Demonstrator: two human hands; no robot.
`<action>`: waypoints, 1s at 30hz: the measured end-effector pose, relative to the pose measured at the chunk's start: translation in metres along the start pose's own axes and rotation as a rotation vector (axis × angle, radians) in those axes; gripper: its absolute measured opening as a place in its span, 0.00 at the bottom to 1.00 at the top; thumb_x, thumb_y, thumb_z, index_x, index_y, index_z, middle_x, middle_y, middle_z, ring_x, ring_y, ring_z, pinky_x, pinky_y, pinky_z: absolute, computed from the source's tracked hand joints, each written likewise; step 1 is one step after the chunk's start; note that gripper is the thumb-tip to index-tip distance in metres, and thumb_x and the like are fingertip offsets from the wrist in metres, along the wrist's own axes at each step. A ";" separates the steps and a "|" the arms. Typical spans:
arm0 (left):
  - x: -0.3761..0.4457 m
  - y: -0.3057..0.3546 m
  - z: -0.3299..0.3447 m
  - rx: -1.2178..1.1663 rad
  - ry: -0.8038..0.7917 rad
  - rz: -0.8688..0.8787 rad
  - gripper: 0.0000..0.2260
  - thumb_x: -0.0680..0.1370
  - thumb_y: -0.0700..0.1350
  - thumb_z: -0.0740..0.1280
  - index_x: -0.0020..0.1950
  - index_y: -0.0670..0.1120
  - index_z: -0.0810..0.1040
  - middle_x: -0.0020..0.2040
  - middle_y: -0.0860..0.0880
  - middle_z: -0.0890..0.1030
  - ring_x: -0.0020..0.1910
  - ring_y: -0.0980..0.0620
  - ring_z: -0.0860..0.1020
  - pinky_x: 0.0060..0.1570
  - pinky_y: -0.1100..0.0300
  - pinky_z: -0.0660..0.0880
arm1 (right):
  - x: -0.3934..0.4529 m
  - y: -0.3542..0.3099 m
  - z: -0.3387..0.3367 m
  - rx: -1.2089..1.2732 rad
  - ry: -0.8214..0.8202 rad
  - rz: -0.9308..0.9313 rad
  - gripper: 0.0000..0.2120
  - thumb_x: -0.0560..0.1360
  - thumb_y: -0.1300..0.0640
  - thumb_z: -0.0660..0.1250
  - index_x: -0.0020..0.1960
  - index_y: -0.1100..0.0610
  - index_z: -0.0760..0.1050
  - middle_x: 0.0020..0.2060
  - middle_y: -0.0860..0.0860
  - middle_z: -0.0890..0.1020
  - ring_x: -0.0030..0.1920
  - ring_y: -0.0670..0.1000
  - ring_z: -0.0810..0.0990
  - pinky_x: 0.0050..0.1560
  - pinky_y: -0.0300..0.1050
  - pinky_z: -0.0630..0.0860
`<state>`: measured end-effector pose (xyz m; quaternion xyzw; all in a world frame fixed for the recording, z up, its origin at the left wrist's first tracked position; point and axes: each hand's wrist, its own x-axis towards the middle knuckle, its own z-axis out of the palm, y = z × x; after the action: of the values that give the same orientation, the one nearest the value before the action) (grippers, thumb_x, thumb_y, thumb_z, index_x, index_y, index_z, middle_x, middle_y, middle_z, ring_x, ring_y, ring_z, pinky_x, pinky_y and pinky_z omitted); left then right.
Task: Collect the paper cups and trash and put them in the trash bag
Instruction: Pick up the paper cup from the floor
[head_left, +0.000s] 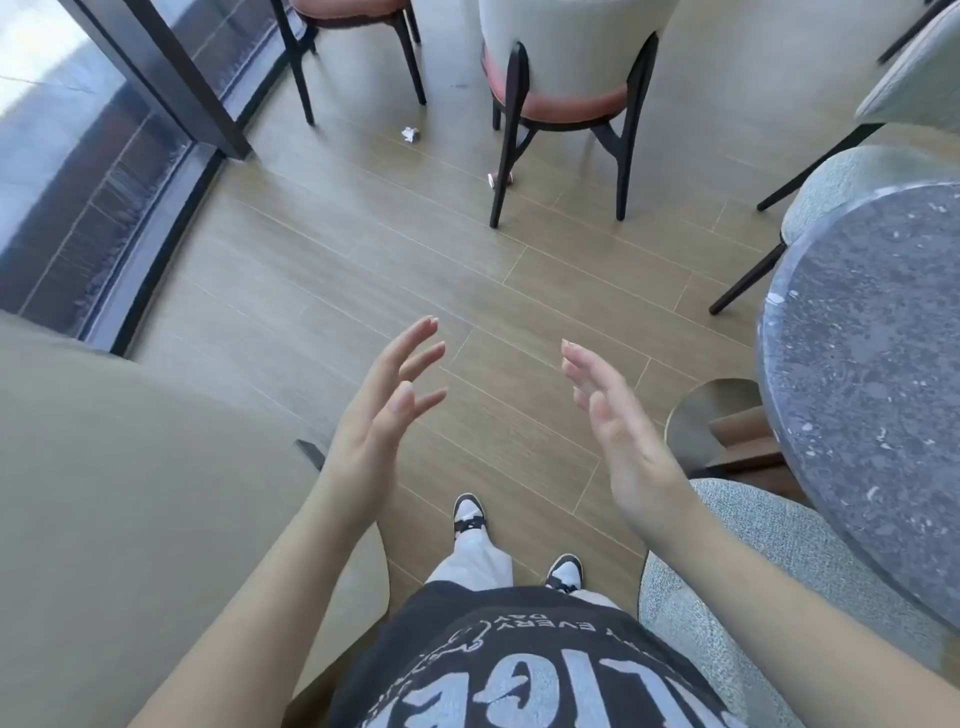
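Down on the wooden floor (322, 270) lie two bits of trash: one crumpled paper wad (410, 134) near the window (78, 171), and one paper cup (500, 180) tipped on its side, long axis running left-right, white end facing left, touching a chair leg (503, 171). Both hands hang empty in the air, left hand (382, 410) and right hand (618, 415), fingers spread and relaxed, palms facing each other.

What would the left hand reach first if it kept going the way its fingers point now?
Probably nothing held or standing: the left hand is open, its fingers aimed up and forward over bare wooden floor. Farther along that line stands the red-seated chair, with a small cup by its leg; depth is unclear.
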<state>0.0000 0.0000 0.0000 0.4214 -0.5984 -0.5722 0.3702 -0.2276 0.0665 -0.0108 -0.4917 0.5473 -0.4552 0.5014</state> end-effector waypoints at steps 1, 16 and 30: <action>0.008 -0.002 -0.008 0.053 0.006 0.022 0.33 0.79 0.68 0.59 0.78 0.51 0.65 0.77 0.56 0.69 0.76 0.51 0.68 0.67 0.42 0.73 | 0.007 -0.002 0.005 -0.007 0.037 0.009 0.31 0.80 0.32 0.51 0.77 0.46 0.62 0.75 0.36 0.67 0.77 0.41 0.62 0.77 0.50 0.60; 0.137 -0.002 -0.050 0.134 -0.021 0.154 0.30 0.81 0.59 0.60 0.80 0.46 0.62 0.78 0.53 0.68 0.76 0.51 0.69 0.68 0.44 0.74 | 0.124 -0.028 0.022 -0.013 0.114 0.004 0.29 0.79 0.31 0.52 0.77 0.42 0.61 0.75 0.35 0.66 0.76 0.41 0.63 0.76 0.52 0.61; 0.241 0.005 -0.081 0.173 -0.016 -0.021 0.33 0.79 0.66 0.62 0.80 0.52 0.61 0.79 0.55 0.66 0.77 0.50 0.67 0.68 0.38 0.72 | 0.286 -0.032 -0.047 0.043 -0.158 -0.013 0.26 0.82 0.35 0.51 0.77 0.44 0.63 0.75 0.40 0.68 0.77 0.46 0.64 0.78 0.52 0.60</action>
<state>-0.0144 -0.2538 0.0009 0.4535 -0.6439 -0.5258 0.3215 -0.2758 -0.2211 -0.0041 -0.5187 0.4931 -0.4299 0.5505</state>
